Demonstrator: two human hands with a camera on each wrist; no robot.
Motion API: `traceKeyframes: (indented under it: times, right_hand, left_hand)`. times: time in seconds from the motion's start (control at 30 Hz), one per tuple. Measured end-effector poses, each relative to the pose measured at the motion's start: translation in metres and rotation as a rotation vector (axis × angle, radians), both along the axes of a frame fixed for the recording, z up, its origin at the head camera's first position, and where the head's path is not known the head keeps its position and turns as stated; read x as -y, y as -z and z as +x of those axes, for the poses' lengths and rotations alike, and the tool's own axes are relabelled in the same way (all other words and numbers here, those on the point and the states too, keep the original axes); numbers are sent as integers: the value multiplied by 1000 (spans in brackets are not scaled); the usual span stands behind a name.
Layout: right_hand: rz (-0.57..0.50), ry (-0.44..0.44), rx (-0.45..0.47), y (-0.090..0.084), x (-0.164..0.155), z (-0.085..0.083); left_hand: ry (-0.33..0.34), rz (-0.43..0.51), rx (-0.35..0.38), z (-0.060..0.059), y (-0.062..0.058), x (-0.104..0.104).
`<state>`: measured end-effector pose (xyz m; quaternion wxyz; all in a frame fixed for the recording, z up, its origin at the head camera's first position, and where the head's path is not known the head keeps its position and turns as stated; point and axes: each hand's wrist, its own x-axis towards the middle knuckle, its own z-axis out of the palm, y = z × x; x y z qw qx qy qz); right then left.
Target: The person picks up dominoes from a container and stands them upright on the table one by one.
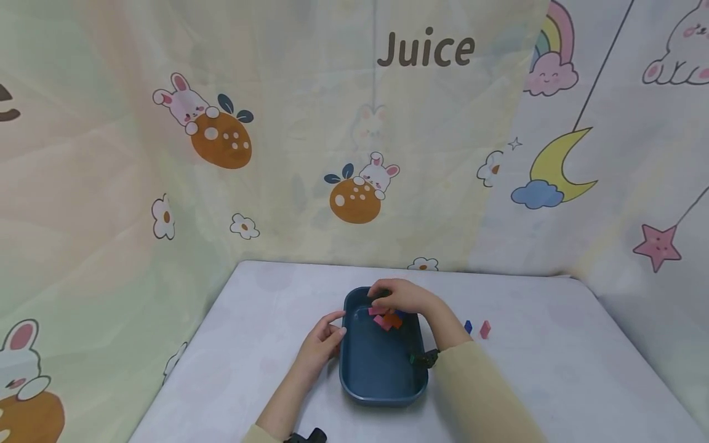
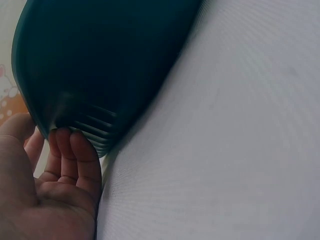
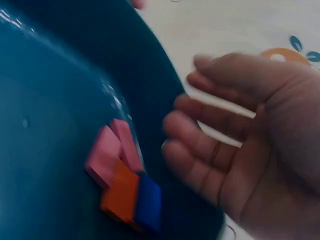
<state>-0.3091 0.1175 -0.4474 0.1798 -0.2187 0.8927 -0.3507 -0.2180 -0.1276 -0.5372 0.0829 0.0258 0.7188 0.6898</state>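
A dark blue tray (image 1: 382,375) sits on the white table. My left hand (image 1: 324,339) touches the tray's left outer wall (image 2: 95,60), with its fingertips (image 2: 75,145) against the ribbed rim. My right hand (image 1: 401,296) hovers over the far end of the tray with relaxed, empty fingers (image 3: 200,150). Below it, small flat blocks lie together on the tray floor: pink blocks (image 3: 111,152), an orange block (image 3: 120,192) and a blue block (image 3: 148,200). In the head view the same blocks (image 1: 388,320) show partly under my right hand.
A small blue block (image 1: 468,327) and a pink block (image 1: 485,330) stand on the table right of the tray. Printed fabric walls close off the table on the left, back and right.
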Motion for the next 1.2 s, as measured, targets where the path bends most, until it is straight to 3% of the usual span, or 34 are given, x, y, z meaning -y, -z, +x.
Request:
traceKeyframes:
  times: [0.2, 0.6, 0.9, 1.13, 1.2]
  right_hand:
    - [127, 33, 23, 15, 20, -2]
    - [179, 84, -18, 22, 30, 3]
    - [35, 62, 79, 31, 31, 7]
    - [74, 54, -38, 39, 29, 6]
    - [83, 37, -31, 42, 29, 6]
  left_hand:
    - [12, -19, -2, 0, -1, -2]
    - [18, -33, -8, 0, -5, -2]
    - [27, -5, -2, 1, -5, -1]
    - [26, -7, 2, 1, -2, 0]
    - [25, -8, 5, 1, -2, 0]
